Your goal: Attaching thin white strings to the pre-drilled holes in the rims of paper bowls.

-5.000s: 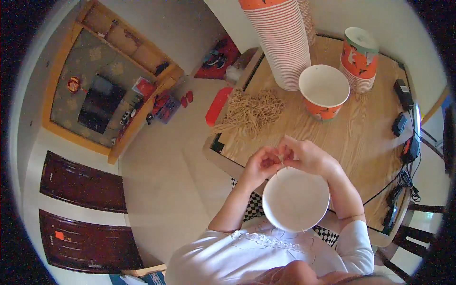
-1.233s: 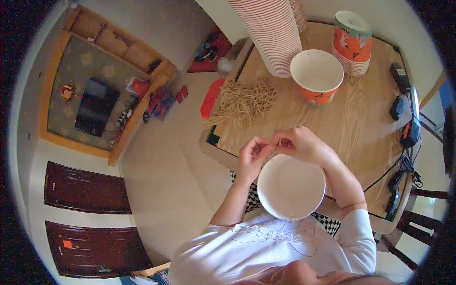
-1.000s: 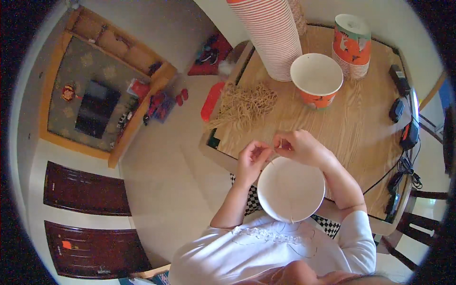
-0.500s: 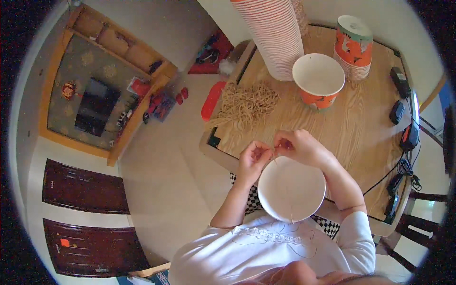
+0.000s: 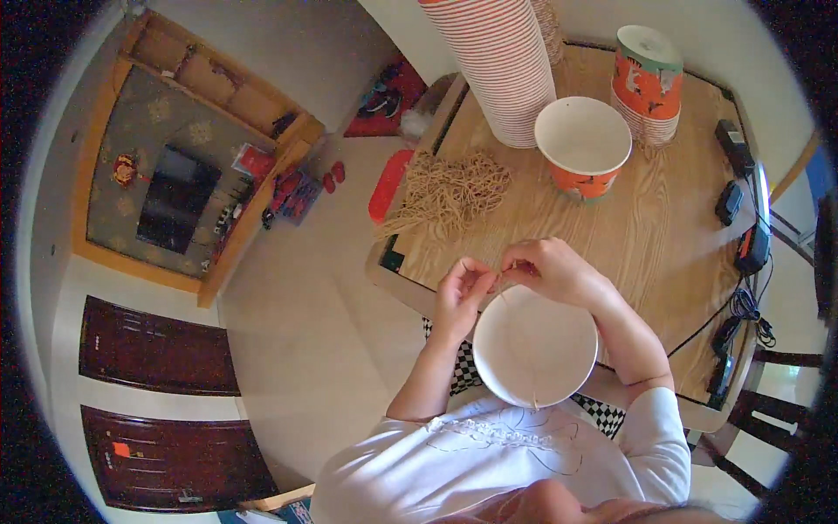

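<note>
A white-lined paper bucket point(image 5: 572, 354) rests in my lap, its open mouth facing up. At its far rim my left hand point(image 5: 461, 301) and my right hand point(image 5: 556, 272) meet with fingertips closed in a pinch on a thin paper twine point(image 5: 535, 403). A faint line of this twine crosses the bucket's mouth, and a bit shows at the near rim. The ends between my fingers are too small to make out. Beyond my left hand a loose heap of tan twine strands point(image 5: 458, 188) lies on the wooden table point(image 5: 602, 236).
A printed orange bucket point(image 5: 583, 181) stands upright on the table, beside a tall leaning stack of nested buckets point(image 5: 506, 87). Farther right is a shorter upside-down stack point(image 5: 646, 83). Black chargers and cables point(image 5: 744, 306) line the right edge. A red stool point(image 5: 390, 186) stands left of the table.
Both hands stay at the far rim with only slight finger movement, the left hand a touch farther left. The bucket has not visibly moved.
</note>
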`<action>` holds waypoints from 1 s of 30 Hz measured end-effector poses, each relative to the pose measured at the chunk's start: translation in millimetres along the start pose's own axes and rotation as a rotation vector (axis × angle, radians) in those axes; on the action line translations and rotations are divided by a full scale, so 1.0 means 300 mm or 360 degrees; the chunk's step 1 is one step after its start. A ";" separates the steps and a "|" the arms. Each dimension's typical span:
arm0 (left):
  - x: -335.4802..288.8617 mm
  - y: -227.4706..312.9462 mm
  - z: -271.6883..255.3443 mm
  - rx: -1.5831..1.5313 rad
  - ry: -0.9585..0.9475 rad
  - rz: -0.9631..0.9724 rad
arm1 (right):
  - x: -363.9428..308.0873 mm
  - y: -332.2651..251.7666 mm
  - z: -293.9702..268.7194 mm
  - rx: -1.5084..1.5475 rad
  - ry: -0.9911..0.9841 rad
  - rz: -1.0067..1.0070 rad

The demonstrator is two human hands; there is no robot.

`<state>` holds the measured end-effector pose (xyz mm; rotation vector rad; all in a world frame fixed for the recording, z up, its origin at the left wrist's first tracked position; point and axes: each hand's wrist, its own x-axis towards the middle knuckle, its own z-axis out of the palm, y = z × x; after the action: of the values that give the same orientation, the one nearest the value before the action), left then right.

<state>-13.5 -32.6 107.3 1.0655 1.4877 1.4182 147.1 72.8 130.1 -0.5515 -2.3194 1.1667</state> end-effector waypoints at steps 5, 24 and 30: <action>0.003 0.010 0.001 0.0035 -0.0036 -0.0016 | 0.001 -0.013 -0.006 0.0017 0.0014 0.0032; -0.012 0.026 0.004 0.0085 -0.0197 0.0038 | -0.003 -0.018 -0.012 -0.0188 -0.0043 0.0038; -0.011 0.015 0.006 0.0016 -0.0234 0.0061 | -0.008 -0.004 -0.006 -0.0235 0.0002 -0.0010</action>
<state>-10.7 -35.0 111.8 1.1842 1.3768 1.3302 149.9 72.1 131.4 -0.5965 -2.4178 0.9968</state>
